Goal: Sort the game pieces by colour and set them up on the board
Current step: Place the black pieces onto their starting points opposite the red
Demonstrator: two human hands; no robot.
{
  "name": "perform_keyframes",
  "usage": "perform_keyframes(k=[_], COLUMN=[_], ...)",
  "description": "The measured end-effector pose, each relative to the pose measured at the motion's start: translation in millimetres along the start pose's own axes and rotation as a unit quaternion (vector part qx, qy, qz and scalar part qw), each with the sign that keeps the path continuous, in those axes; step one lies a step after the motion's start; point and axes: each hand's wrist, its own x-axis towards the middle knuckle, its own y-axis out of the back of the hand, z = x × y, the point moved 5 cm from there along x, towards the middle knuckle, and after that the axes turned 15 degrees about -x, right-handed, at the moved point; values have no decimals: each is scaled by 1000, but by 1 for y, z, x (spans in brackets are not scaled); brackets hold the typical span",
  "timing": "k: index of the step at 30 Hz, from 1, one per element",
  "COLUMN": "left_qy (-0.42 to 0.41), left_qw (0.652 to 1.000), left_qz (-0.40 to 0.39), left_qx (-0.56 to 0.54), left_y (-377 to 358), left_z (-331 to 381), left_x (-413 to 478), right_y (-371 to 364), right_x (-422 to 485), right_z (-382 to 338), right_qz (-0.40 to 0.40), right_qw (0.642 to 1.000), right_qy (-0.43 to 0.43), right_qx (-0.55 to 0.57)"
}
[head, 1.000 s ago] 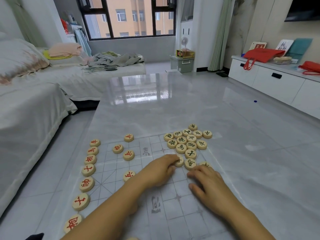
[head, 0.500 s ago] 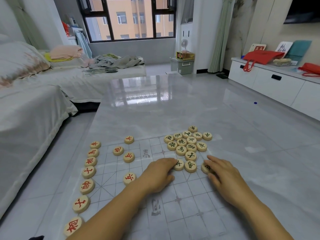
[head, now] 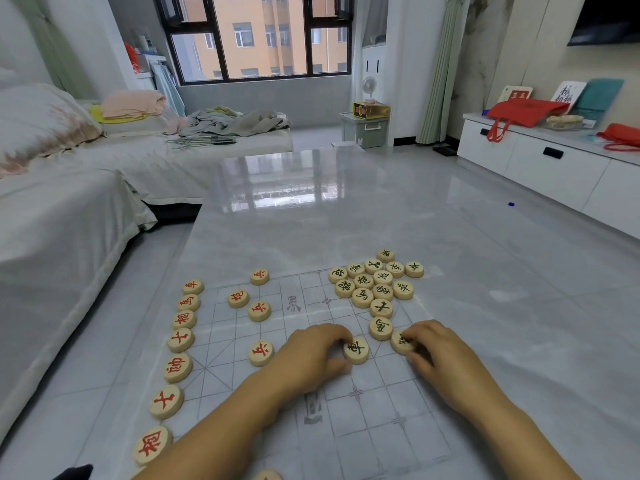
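On a glossy grey table, seen from the head camera:

Board: a thin translucent sheet (head: 349,403) printed with a grid is laid flat on the table (head: 346,209), near its close edge.

Red column: seven red-lettered discs (head: 180,339) are lined in a file along the board's left edge, one behind the other, from the near corner to the far one.

Red singles: four more red discs are set on the grid's left half, apart from one another; the nearest of them (head: 260,353) lies just left of the left hand. A further disc (head: 266,475) is cut off by the bottom edge, colour not readable.

Green cluster: green-lettered discs (head: 374,284) are gathered in a tight bunch at the board's far right corner, most touching their neighbours, some lying past the grid's edge.

Green loose: one large green disc (head: 380,328) lies between the cluster and the hands, touching neither hand.

Left hand: the left hand (head: 311,355) is laid palm down on the board, fingers curled narrowly, fingertips touching the left rim of a green disc (head: 356,348); whether it is gripped or only touched cannot be told.

Right hand: the right hand (head: 443,358) is laid palm down at the board's right side, fingers bent over another green disc (head: 401,342), partly covering it; a closed grip cannot be confirmed.

Surroundings: a covered sofa (head: 69,202) is placed to the left, a white cabinet (head: 554,168) to the right, a window (head: 263,36) at the far wall.
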Motion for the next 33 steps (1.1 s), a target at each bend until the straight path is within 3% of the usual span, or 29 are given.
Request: perform_keyframes(k=[8,14,19,24,33], left_qy=[22,22,-51,-43,-46], left_qw=[996,997,997,990,987], left_qz=[10,48,51,-26,11], left_qx=[80,48,37,134,155], left_y=[-9,0,-22,-53,-22], left_z=[6,0,27,29,-2], left_x=[18,24,30,46,61], right_y=[-5,5,9,8,8], right_x=[-5,0,0,1,2], right_z=[-24,2,17,17,14], right_qz=[-30,10,10,-6,-41], right_qw=[997,998,996,997,998], right_qy=[54,-22,-73,-74,-53], right_qx=[40,51,47,23,-3])
